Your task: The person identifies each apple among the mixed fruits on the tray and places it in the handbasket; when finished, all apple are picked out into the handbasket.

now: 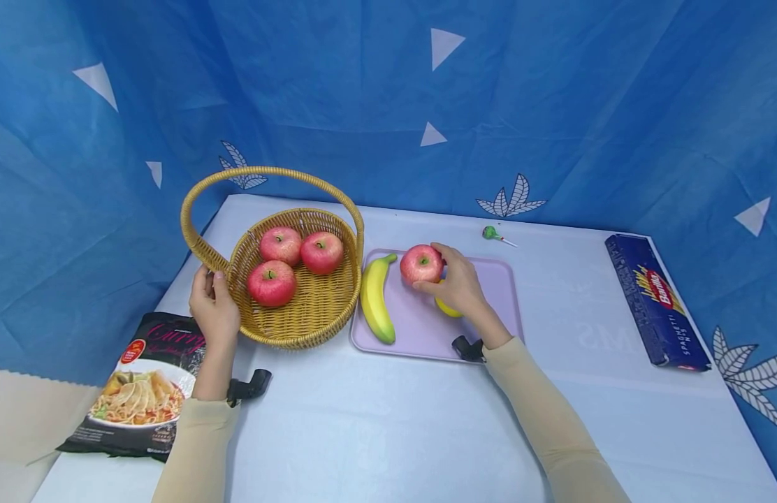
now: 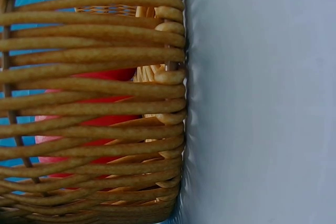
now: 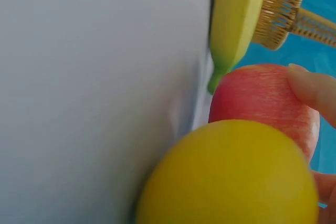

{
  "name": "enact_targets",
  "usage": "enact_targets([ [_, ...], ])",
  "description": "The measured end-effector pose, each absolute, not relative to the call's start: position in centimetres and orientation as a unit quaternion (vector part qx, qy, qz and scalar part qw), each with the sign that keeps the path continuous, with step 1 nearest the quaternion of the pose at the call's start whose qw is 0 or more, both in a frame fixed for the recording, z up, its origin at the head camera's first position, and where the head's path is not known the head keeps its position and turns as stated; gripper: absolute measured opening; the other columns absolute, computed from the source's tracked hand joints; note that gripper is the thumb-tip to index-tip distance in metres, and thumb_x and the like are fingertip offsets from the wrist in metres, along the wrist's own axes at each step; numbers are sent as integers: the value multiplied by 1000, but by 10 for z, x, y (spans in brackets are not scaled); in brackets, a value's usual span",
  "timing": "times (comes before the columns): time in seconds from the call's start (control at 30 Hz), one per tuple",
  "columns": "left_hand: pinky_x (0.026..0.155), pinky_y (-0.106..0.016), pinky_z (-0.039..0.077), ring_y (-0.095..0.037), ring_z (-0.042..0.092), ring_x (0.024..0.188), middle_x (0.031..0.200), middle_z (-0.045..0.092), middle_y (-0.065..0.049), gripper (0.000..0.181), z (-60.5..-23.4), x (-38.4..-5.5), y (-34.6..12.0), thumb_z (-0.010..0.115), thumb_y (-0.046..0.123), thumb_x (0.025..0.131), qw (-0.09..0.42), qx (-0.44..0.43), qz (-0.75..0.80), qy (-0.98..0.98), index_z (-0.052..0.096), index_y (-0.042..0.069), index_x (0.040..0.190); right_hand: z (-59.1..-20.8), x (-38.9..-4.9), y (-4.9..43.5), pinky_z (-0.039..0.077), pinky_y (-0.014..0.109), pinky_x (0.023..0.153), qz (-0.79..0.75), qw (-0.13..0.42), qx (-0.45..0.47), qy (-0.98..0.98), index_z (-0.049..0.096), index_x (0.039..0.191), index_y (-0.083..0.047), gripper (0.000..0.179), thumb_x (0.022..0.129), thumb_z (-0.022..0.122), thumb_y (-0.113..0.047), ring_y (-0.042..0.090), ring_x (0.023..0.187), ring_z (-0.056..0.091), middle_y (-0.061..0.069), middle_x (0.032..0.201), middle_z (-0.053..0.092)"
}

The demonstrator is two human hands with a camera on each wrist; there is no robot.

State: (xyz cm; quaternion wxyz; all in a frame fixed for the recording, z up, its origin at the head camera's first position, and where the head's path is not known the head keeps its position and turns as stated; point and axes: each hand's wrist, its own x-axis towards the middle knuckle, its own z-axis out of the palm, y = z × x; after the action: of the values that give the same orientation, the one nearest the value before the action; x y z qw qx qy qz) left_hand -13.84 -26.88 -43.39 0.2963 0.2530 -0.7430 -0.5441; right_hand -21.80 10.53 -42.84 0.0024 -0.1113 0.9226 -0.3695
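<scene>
A wicker basket with a tall arched handle holds three red apples; its woven side fills much of the left wrist view. My left hand grips the basket's left rim beside the foot of the handle. Over the lilac tray, my right hand holds another red apple between thumb and fingers. A banana lies along the tray's left side. Mostly hidden under the right hand is a yellow round fruit, large in the right wrist view.
Behind the tray lies a green-wrapped lollipop. A blue spaghetti box is at the table's right edge. On the left, a black noodle packet lies near the left forearm. Blue cloth hangs around the table.
</scene>
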Motion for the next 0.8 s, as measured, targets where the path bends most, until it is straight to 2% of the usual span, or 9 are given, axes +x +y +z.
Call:
enact_targets([
  [0.23,106,-44,46,-23,53,128,141,56,-10,40,-433,-139,-269,40,25,106,298,251,-546,-742,48,13,144,-413,-213,109,56,44,90,-399,-7,-113,910,42,146,-9,84,77,84,-31,30,115,53,15,138,50],
  [0.8,103,-43,49,-23,56,125,138,58,-10,39,-436,-140,-269,40,25,106,302,249,-539,-746,50,14,142,-373,-187,109,56,46,90,-434,-68,-146,886,43,145,-9,82,75,84,-23,28,120,50,13,137,50],
])
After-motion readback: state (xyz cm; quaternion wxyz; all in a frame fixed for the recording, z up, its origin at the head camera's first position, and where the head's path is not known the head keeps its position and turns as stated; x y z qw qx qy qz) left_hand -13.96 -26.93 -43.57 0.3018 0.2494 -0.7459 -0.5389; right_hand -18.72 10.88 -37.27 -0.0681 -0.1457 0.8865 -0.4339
